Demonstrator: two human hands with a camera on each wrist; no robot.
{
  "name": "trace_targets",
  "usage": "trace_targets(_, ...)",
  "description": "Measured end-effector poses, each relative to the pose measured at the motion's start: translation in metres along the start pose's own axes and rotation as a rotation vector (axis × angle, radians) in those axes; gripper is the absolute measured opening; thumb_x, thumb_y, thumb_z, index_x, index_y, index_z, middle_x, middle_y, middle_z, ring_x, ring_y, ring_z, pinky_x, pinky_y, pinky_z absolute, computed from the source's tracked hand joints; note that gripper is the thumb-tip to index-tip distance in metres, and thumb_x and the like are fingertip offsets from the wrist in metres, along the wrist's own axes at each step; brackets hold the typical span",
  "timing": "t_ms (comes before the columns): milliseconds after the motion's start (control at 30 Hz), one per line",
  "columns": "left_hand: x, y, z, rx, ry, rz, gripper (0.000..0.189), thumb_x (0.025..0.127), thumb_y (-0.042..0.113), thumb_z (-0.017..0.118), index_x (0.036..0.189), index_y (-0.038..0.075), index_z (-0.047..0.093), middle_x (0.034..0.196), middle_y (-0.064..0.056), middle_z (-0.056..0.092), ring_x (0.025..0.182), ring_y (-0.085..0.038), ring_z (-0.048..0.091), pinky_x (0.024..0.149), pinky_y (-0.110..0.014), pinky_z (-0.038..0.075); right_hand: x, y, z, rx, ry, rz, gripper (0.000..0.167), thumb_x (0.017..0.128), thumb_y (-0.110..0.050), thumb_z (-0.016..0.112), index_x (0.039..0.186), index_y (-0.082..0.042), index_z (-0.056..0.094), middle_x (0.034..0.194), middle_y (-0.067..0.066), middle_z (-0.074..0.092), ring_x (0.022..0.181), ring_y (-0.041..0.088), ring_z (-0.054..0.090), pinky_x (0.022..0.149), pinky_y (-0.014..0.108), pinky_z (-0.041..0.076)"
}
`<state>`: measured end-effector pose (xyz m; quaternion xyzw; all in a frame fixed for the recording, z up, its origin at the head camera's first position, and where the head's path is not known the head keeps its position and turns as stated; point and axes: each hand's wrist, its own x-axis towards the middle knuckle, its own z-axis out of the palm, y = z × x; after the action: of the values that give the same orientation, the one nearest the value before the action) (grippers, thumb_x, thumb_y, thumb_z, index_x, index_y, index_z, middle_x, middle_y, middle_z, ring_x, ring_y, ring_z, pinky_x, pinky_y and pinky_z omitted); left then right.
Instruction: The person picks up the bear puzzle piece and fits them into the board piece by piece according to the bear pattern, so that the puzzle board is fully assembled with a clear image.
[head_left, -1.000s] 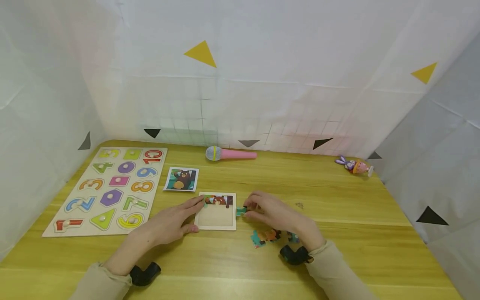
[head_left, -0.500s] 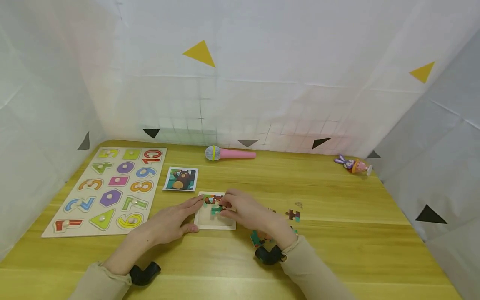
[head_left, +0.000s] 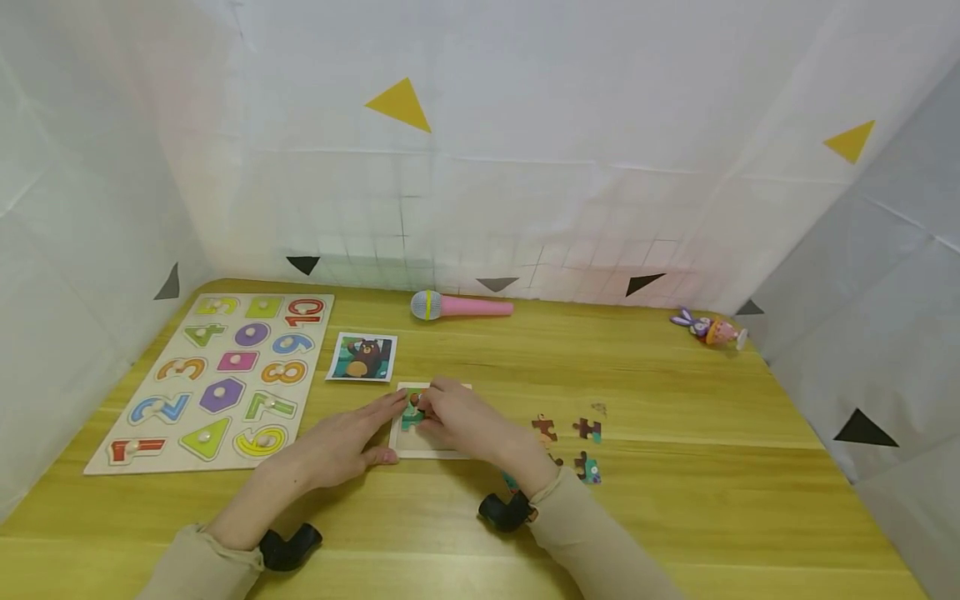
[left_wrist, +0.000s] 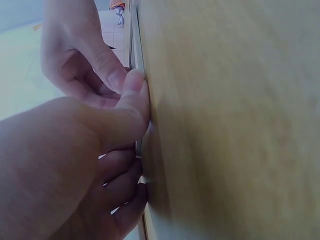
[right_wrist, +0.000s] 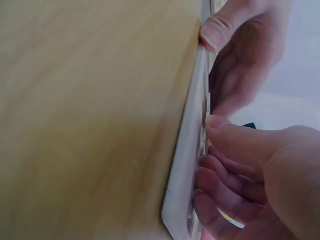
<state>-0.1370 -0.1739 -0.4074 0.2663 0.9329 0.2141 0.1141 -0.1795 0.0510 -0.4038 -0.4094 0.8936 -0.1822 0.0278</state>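
Note:
A small wooden puzzle tray (head_left: 435, 455) lies flat on the table in the head view, with part of a bear picture in its upper section. My left hand (head_left: 337, 450) rests along the tray's left side, fingers extended at the upper corner and thumb by the lower one. Over the tray, my right hand (head_left: 472, 423) pinches a green jigsaw piece (head_left: 409, 420) between thumb and fingers, at the left of the recess. The hand covers much of the tray. In the right wrist view, the thumb (right_wrist: 235, 140) and curled fingers meet at the tray's surface.
Several loose jigsaw pieces (head_left: 587, 430) lie right of the tray, some behind the right forearm. A bear picture card (head_left: 362, 358) lies behind the tray. Further off are a number board (head_left: 225, 367), a pink toy microphone (head_left: 468, 307) and a rabbit figure (head_left: 712, 330).
My right hand has carried the green piece leftward from beside the tray to the recess's left side. Loose pieces behind it came into view. The left hand has stayed in place.

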Motion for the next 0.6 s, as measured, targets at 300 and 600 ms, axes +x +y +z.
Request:
trace_targets(300, -0.0005, -0.0009, 0.0011, 0.0, 0.017, -0.004, 0.075, 0.097, 0.04, 0.062, 0.158, 0.011, 0.03, 0.164, -0.009, 0.027, 0.14, -0.038, 0.044, 0.107, -0.058, 0.042, 0.0007, 0.0017, 0.006, 0.042, 0.047, 0.01, 0.028, 0.095, -0.02, 0.07, 0.115, -0.001, 0.067, 0.1, 0.006, 0.059, 0.086, 0.015, 0.057, 0.078, 0.025, 0.053)
trace_targets(600, -0.0002, -0.0013, 0.001, 0.004, 0.024, 0.017, 0.075, 0.097, 0.04, 0.062, 0.158, 0.009, 0.03, 0.162, -0.014, 0.03, 0.136, -0.04, 0.047, 0.104, -0.06, 0.044, 0.0002, 0.0021, 0.007, 0.117, 0.047, 0.025, 0.026, 0.096, -0.017, 0.069, 0.116, -0.001, 0.065, 0.103, 0.009, 0.061, 0.089, 0.018, 0.06, 0.078, 0.025, 0.054)
